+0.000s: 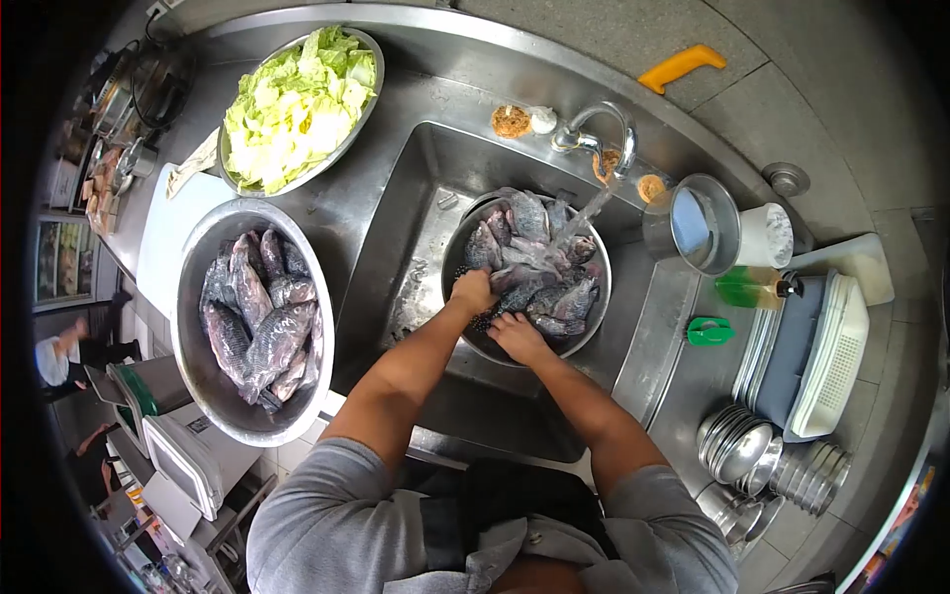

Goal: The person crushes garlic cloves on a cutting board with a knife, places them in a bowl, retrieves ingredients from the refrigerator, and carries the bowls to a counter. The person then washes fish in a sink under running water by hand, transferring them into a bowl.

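Observation:
A round metal bowl [606, 297] stands in the sink, with several dark-scaled fish [531, 216] in it. At its left rim, my left hand [473, 293] is closed around a dark fish; its fingertips are partly hidden. My right hand [520, 337] lies at the near rim, fingers stretched apart over the fish beside the left hand. From the curved metal faucet [625, 134], running water [594, 210] falls onto the pile in the bowl.
Left of the sink [391, 247], a large metal basin [183, 307] holds several more fish. Behind it sits a bowl of chopped cabbage [297, 109]. Scrubbers [511, 122] lie by the faucet. To the right are a green brush [710, 332], a soap bottle [747, 287] and stacked metal bowls [734, 444].

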A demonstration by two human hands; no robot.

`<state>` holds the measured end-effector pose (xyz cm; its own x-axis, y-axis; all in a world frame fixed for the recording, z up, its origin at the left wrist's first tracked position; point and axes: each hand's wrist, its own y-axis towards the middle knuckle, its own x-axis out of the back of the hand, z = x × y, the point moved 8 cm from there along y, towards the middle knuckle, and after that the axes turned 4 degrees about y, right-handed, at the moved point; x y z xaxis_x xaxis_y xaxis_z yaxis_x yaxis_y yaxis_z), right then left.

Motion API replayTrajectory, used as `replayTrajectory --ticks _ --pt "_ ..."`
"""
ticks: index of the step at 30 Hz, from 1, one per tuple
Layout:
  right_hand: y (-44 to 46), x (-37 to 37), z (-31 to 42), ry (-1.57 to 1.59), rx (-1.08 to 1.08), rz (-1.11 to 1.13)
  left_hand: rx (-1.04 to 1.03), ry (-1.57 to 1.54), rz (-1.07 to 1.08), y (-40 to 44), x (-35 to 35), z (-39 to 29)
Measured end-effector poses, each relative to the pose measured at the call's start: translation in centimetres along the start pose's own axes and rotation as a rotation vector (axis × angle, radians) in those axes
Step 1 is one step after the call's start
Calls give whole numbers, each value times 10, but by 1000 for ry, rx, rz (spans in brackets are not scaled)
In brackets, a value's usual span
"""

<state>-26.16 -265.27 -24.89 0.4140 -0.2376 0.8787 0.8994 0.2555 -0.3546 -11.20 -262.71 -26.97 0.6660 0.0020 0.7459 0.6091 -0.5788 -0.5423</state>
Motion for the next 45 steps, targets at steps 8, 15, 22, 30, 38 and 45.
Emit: replayTrajectory --ticks 8,15,22,30,38,45 --pt "50 -75 7 -360 17 184 -364 -26 -204 -16 135 -140" --pt "21 -61 -11 -315 -103 400 -415 130 -210 -6 147 -181" --pt "15 60 -63 93 -229 -5 -318 -47 -473 -68 195 -109" --pt "5 173 -174 970 -595 -795 -266 -105 -608 -170 216 -66" --pt "-25 164 -143 808 -371 -785 -355 -210 -604 -248 238 -68" --pt "-92 328 -19 1090 -238 -1117 -344 -643 -835 -396 366 28"
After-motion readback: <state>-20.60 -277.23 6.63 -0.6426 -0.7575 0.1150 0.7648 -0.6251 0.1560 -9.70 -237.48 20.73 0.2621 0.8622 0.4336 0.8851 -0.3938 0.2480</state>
